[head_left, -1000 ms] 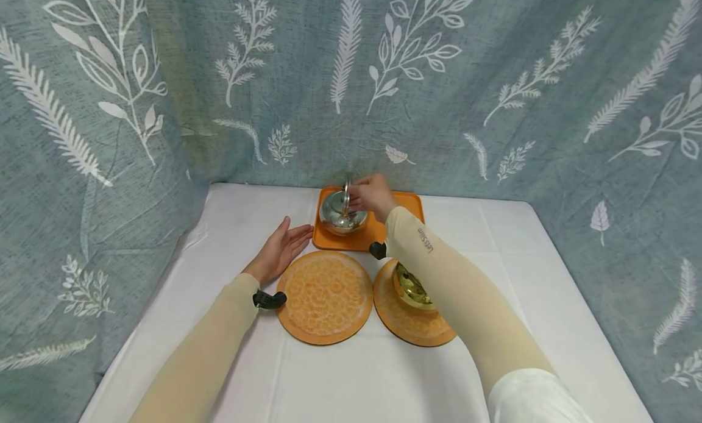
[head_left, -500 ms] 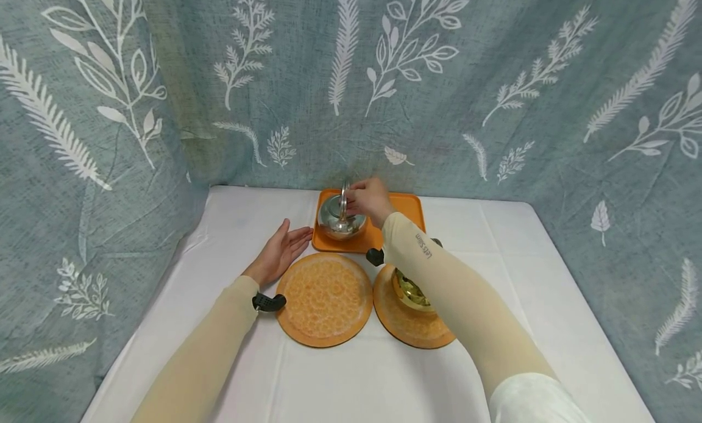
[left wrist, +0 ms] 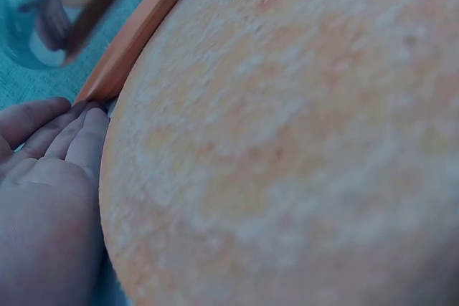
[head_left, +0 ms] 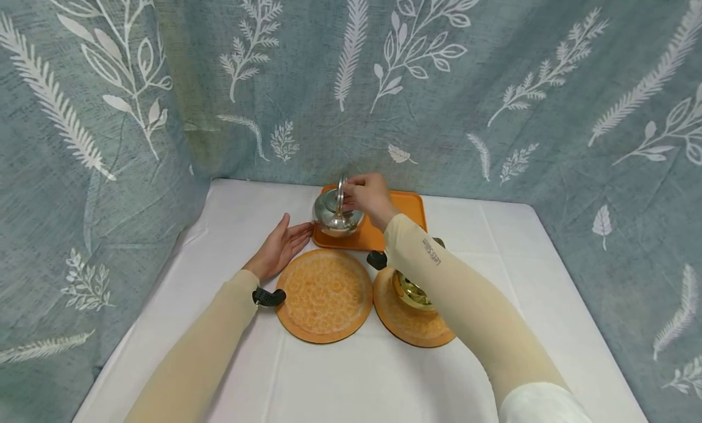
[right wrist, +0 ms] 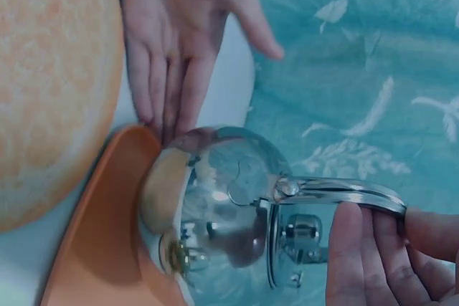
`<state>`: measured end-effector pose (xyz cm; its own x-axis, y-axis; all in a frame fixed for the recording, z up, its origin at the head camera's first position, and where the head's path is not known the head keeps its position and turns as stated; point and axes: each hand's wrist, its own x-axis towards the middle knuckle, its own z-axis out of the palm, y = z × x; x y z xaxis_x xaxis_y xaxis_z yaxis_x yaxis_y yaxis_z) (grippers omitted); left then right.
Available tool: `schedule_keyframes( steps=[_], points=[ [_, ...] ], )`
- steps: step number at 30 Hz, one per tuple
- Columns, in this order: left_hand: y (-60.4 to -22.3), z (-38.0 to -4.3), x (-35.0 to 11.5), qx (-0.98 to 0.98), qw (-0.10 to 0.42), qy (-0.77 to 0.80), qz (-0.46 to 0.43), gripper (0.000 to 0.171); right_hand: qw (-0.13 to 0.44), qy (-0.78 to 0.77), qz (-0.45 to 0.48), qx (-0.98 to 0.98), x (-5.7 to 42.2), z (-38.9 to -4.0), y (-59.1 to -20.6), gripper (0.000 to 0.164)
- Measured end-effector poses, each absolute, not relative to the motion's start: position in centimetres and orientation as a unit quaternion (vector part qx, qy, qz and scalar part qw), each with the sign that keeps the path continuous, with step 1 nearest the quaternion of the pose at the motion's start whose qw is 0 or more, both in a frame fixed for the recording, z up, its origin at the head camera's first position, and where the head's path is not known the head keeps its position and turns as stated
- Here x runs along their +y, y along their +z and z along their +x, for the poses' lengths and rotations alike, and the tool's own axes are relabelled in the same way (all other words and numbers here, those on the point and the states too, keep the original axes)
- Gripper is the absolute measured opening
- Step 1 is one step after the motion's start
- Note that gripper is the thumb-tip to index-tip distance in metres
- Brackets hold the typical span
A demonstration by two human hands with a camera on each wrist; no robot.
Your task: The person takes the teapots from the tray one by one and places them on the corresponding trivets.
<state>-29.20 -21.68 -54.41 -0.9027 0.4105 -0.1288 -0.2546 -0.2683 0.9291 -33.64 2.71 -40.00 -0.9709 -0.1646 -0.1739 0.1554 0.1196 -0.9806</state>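
Note:
A shiny silver teapot (head_left: pixel 336 224) with an arched metal handle (right wrist: pixel 348 193) is over the left part of the orange tray (head_left: pixel 404 203). My right hand (head_left: pixel 370 197) grips that handle, thumb and fingers curled round it. In the right wrist view the teapot's rounded body (right wrist: pixel 208 206) overlaps the tray's corner. My left hand (head_left: pixel 284 246) lies with straight fingers and raised thumb, fingertips right at the tray's near-left corner. The left wrist view shows those fingers (left wrist: pixel 54 134) beside the edge of a round orange patterned mat (left wrist: pixel 287 127).
The left round mat (head_left: pixel 325 296) lies in front of the tray. To its right, another mat (head_left: pixel 392 313) bears a gold bowl-shaped vessel (head_left: pixel 408 292), partly hidden by my right forearm. A white cloth (head_left: pixel 340 380) covers the table, and a patterned blue-green curtain (head_left: pixel 307 75) hangs behind.
The teapot has shifted slightly left over the tray in my right hand, which keeps its grip on the handle. My left hand has stayed at the tray's corner.

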Motion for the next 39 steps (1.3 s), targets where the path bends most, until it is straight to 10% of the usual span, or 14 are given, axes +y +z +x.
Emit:
schedule_keyframes(
  steps=[39],
  points=[
    [-55.1, -29.4, -22.2, 0.600, 0.202, 0.772, 0.065, 0.096, 0.104, -0.664, -0.109, 0.732, 4.1, -22.9, -37.1, 0.020]
  ],
)
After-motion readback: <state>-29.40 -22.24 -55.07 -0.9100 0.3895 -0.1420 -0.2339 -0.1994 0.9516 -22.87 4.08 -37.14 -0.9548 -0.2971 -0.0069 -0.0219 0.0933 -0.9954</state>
